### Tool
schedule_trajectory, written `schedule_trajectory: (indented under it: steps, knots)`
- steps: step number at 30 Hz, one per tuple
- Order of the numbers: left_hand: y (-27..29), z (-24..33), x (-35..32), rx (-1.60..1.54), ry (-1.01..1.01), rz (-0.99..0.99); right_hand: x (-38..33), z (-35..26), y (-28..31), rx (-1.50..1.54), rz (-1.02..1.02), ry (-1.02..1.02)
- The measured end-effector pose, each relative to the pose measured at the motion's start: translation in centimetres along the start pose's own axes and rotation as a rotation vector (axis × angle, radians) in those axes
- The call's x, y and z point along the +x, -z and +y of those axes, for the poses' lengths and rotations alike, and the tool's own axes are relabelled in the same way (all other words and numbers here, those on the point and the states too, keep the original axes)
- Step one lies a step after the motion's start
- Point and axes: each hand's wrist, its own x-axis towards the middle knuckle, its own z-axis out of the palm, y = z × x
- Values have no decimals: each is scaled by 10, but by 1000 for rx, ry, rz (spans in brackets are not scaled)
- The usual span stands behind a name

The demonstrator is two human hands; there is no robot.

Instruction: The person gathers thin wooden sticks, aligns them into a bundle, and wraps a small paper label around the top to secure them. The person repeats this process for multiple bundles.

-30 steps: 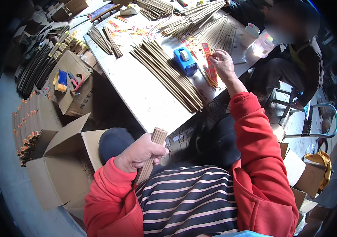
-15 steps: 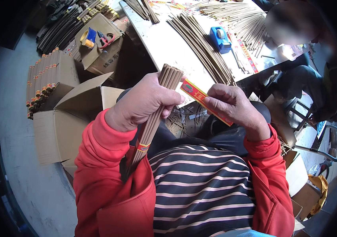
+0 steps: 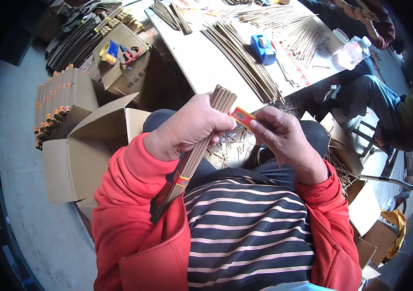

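Note:
My left hand (image 3: 194, 123) is closed round a bundle of brown incense sticks (image 3: 194, 157), held at a slant over my lap. A red and yellow paper band (image 3: 181, 180) circles the bundle near its lower end. Between thumb and fingers, my right hand (image 3: 284, 133) pinches a red paper label strip (image 3: 241, 116) with a yellow edge. The strip's free end points at the upper part of the bundle, close to my left fingers. The rest of the strip is hidden behind my right hand.
On the white table (image 3: 192, 53) lie loose incense sticks (image 3: 240, 58) and a blue tape dispenser (image 3: 263, 50). An open cardboard box (image 3: 85, 167) stands at my left, near banded bundles (image 3: 54, 99) and red-handled scissors (image 3: 131, 56). A co-worker's hands (image 3: 361, 13) show at far right.
Both hands have shifted slightly, the bundle moving a little right. My right hand now pinches the strip nearer its front end, so less of it shows. The co-worker's hands have come into view.

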Motion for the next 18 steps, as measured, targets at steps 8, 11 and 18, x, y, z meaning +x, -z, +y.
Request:
schedule_trajectory:
  steps: [8,11,18]
  knots:
    - [-18,0,1,-8,35,-42,9,-17,-9,-16,83,30]
    - [-20,-5,2,-41,19,-45,7,-26,-8,-85,111,-45]
    - [-19,-9,8,-73,53,-82,10,-26,-6,-144,167,-36]
